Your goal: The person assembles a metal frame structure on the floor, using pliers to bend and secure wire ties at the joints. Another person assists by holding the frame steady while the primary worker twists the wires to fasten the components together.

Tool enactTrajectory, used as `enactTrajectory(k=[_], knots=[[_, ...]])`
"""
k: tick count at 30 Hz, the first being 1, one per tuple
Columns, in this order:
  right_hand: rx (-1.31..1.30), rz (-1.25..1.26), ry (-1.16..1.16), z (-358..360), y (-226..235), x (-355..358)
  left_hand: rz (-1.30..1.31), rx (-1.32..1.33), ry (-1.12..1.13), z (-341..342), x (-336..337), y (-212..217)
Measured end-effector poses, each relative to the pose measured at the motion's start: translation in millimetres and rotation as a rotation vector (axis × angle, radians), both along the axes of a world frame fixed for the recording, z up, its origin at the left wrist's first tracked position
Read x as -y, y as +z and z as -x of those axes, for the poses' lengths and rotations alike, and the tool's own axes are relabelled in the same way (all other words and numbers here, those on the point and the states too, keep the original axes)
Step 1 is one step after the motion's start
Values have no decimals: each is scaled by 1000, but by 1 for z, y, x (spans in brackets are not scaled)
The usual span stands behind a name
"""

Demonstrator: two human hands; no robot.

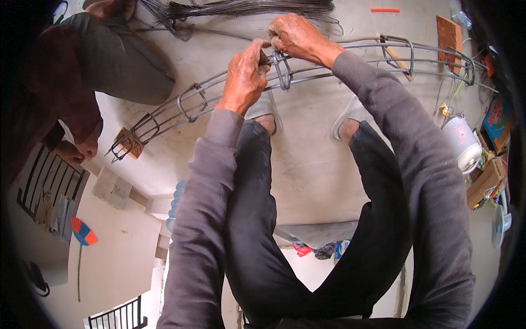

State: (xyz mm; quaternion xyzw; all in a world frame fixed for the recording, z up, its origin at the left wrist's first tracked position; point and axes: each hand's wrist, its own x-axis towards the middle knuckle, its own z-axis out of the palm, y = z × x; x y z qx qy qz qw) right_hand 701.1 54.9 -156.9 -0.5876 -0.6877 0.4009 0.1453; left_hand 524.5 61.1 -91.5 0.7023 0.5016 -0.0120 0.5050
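Note:
A long cage of grey steel bars [181,107] with square stirrups lies across the concrete floor in front of my feet. My left hand [245,74] grips the bars beside one stirrup [282,71] near the cage's middle. My right hand [296,35] is closed over the top of that same stirrup, fingers pinching at the joint. Whether a thin tie wire sits under the fingers is hidden. Both forearms wear grey sleeves.
A bundle of thin dark wires [246,8] lies on the floor beyond the cage. Another person in dark clothes [109,55] crouches at the left. A white bucket [463,143] and assorted clutter sit at the right. A wooden block [129,143] props the cage's left end.

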Motion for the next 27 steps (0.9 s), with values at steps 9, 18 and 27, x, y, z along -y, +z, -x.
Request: enactTrajectory(k=[9,18,27], knots=[[-31,-12,96,-5,4,-15,-76,33,-233,10,-9,-17],[-149,-45,165,-20,-5,-12,-236,182,-381,20,-10,-35],[12,-256,237,-18,12,26,-242,163,-404,20,-12,-36]])
